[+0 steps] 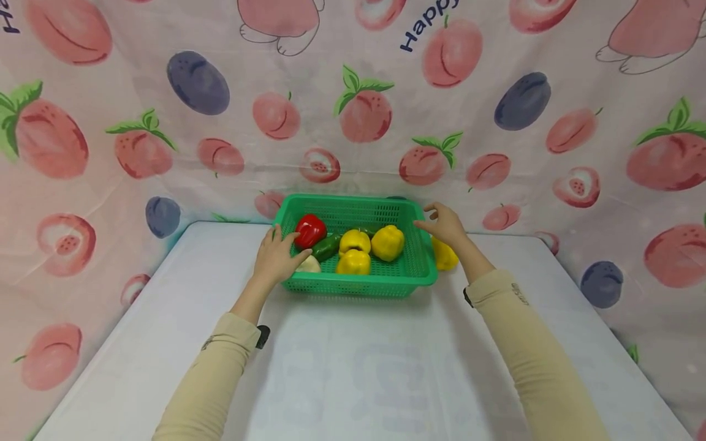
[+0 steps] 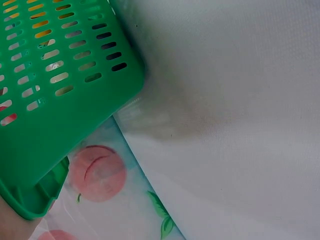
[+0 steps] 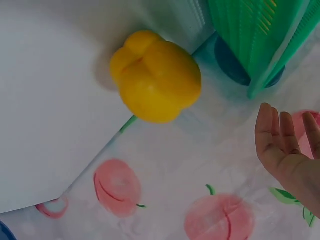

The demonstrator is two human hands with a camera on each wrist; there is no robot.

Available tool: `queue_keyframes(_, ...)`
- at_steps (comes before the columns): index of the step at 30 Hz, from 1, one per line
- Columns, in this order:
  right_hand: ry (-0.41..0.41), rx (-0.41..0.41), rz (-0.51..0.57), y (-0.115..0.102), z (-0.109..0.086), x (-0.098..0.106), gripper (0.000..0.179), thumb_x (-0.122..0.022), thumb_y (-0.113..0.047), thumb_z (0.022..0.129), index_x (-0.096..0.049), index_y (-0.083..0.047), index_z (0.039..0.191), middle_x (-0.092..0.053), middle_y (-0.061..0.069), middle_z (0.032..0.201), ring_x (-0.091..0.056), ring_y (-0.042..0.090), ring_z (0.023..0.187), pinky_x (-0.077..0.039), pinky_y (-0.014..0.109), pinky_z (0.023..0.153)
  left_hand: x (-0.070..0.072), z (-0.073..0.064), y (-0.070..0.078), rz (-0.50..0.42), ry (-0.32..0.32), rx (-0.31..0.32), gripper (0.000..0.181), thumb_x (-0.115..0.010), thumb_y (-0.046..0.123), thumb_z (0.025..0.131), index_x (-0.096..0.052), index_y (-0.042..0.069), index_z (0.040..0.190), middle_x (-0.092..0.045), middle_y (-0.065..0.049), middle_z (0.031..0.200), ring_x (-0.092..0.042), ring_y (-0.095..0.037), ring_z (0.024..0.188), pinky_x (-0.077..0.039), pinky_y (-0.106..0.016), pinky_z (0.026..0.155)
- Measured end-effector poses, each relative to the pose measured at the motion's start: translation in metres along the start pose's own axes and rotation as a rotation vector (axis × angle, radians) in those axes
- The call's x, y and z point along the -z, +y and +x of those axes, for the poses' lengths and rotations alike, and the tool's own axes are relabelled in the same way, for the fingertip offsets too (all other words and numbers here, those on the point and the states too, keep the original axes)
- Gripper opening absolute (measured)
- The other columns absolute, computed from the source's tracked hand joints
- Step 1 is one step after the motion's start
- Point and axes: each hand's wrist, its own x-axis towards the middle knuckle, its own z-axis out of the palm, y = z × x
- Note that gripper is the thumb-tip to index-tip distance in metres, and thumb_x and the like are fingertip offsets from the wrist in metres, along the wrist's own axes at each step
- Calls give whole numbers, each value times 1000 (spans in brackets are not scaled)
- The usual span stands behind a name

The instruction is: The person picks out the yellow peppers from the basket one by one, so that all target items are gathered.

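Note:
A green slotted plastic basket point(image 1: 358, 279) stands near the table's back edge. Inside lie a red bell pepper point(image 1: 311, 231), a dark green elongated vegetable point(image 1: 326, 247), a pale rounded item point(image 1: 310, 265) partly hidden by my thumb, and several yellow bell peppers point(image 1: 388, 243). My left hand point(image 1: 274, 256) lies over the basket's left rim, fingers spread close to the red pepper; its contact is unclear, and the left wrist view shows little of it. My right hand point(image 1: 445, 225) hovers beside the right rim with nothing in it. Beneath it, outside the basket, sits another yellow bell pepper point(image 3: 156, 77).
The white table point(image 1: 353, 361) stretches from the basket toward me. A fruit-printed cloth point(image 1: 353, 37) hangs right behind the table and along both sides.

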Motion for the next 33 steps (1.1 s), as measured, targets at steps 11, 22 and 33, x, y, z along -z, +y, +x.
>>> queue_keyframes(11,-81,75,-82,-24,12,-7,54,-62,-23,91,-44,10,130,-50,33,125,-49,41,111,-46,50,93,3,0,3,9,3,3,66,-47,50,94,-40,6,142,-10,-32,153,-8,-46,143,-16,-59,115)
queue_keyframes(22,-296,27,-230,-57,35,-14,60,-64,-27,89,-42,8,132,-43,28,138,-48,40,118,-47,50,95,2,0,4,1,1,-2,65,-47,49,94,-40,6,142,-11,-32,153,-8,-47,142,-14,-59,115)
queue_keyframes(33,-470,-110,-383,8,154,-73,83,-72,-54,75,-44,-7,137,-40,14,144,-51,34,119,-50,45,92,0,-2,4,3,12,-7,64,-47,49,95,-41,5,141,-13,-33,152,-10,-48,142,-16,-58,115)
